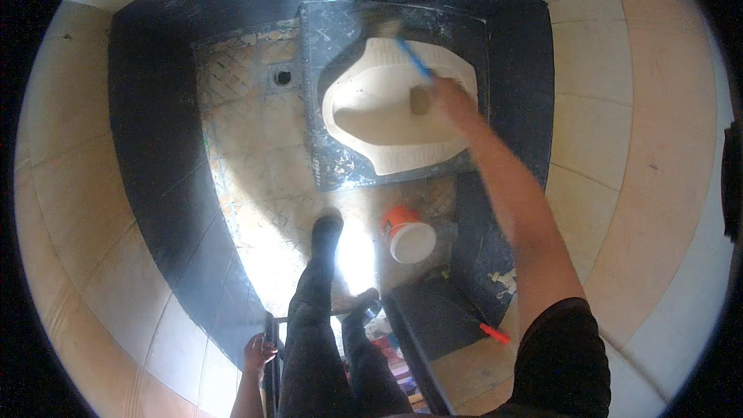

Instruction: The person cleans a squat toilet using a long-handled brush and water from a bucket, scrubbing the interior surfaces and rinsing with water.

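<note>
My right hand (453, 104) reaches over the squat toilet and grips a brush by its blue handle (416, 59). The brush head (382, 25) is smeared by motion at the far rim of the pan. The cream squat toilet (379, 101) is set in a raised dark tiled platform (348, 166), and the drain hole shows near my hand. Low on the left, my left hand (259, 352) has its fingers curled at the dark door frame (272, 383).
An orange-and-white bucket (412, 241) stands on the floor between the platform and my feet. A floor drain (283, 77) lies left of the platform. A red-handled tool (495, 333) is at the lower right. Dark tiled walls (147, 131) close in around. Bright light falls on the tiles.
</note>
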Motion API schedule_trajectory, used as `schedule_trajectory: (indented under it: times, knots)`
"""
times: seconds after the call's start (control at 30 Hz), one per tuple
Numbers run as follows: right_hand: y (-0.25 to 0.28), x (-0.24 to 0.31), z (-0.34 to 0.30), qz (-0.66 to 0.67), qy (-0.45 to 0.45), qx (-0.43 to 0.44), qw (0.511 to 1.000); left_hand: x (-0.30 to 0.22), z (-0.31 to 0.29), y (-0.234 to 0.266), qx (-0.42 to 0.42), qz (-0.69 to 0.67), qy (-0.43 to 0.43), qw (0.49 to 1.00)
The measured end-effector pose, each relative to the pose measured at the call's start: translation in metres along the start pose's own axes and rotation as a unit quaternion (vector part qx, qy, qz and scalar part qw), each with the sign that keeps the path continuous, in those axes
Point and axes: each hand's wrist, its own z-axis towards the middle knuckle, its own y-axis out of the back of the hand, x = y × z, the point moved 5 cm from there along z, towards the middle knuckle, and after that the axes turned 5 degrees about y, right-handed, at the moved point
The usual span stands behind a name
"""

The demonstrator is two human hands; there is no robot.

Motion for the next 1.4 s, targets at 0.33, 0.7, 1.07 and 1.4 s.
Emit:
schedule_trajectory:
  times: [0.33, 0.7, 1.07, 1.4]
  knots:
    - [-0.071, 0.204, -0.029, -0.027, 0.026, -0.072, 0.997, -0.011, -0.01, -0.005, 0.006, -0.016, -0.043, 0.999]
    - [-0.043, 0.2, 0.033, -0.142, -0.007, -0.009, 0.99, -0.017, -0.024, -0.004, -0.044, -0.099, -0.036, 0.993]
    - [-0.011, 0.195, 0.117, -0.181, -0.049, 0.007, 0.982, 0.048, -0.005, -0.009, -0.008, -0.126, -0.014, 0.992]
    - [0.015, 0.096, 0.038, -0.203, -0.023, 0.023, 0.979, 0.074, -0.015, -0.012, -0.005, -0.128, 0.013, 0.992]
